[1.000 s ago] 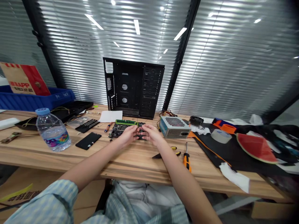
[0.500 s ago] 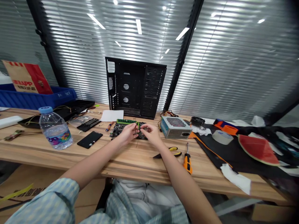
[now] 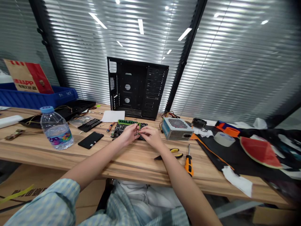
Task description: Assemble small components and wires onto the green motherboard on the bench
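Observation:
A motherboard (image 3: 118,129) lies on the wooden table, with a green memory stick (image 3: 125,121) along its far edge. Over its near part my left hand (image 3: 129,134) has its fingers curled together around something too small to make out. My right hand (image 3: 151,136) comes in from the other side, thumb and fingertips pinched close to the left fingertips. What sits in that pinch, if anything, is hidden. Between the hands and the board I cannot tell whether there is contact.
An open black computer case (image 3: 137,88) stands behind the board. A power supply (image 3: 177,128), pliers (image 3: 169,153) and an orange screwdriver (image 3: 188,163) lie to the right. On the left are a black phone (image 3: 90,140), a water bottle (image 3: 57,130) and a blue bin (image 3: 35,99).
My right hand has shifted slightly left and down, its fingertips now nearer the left hand's. The left hand has barely moved.

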`<state>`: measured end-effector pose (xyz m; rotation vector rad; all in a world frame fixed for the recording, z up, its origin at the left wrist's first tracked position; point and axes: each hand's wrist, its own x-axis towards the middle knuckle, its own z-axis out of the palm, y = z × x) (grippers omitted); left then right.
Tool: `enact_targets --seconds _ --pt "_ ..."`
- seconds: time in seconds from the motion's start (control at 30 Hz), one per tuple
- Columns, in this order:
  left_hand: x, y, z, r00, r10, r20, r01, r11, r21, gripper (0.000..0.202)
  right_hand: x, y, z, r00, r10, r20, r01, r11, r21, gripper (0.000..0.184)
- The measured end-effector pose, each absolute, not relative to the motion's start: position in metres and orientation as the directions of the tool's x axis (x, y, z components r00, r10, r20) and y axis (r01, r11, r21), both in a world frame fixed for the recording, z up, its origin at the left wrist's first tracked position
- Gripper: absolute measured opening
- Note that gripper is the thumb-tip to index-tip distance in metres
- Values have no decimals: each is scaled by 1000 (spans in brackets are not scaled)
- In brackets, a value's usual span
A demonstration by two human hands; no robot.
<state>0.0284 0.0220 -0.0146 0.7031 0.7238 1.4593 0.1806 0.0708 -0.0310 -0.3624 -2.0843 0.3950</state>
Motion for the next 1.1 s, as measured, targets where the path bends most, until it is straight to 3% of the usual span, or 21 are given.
enact_targets --seconds 0.3,0.43,0.53,0.6,0.67,0.77,0.83,1.1 --pt "27 22 -15 26 1000 -16 -609 28 792 13 183 77 -36 -528 346 775 155 937 -313 11" --pt "28 20 -12 34 999 -14 -593 31 805 14 182 71 -31 -485 439 757 112 889 -444 11" --pt "29 18 -10 14 1000 -20 -590 24 807 15 178 67 -27 -377 659 651 27 710 -703 13" --pt "29 17 -9 21 1000 -19 -591 28 806 17 175 68 -24 -309 819 484 -74 487 -871 24" --pt "30 17 -9 43 999 -16 -592 39 805 19 174 69 -23 -295 908 297 -181 252 -951 34" --pt "31 17 -11 69 998 6 -583 35 812 23 175 70 -21 -388 916 100 -268 -8 -963 41" --pt "32 18 -13 80 996 28 -561 22 828 25 177 69 -20 -468 883 40 -291 -112 -950 42" --pt "33 22 -22 125 988 94 -409 -35 912 31 176 63 -18 -541 840 35 -256 -125 -959 39"
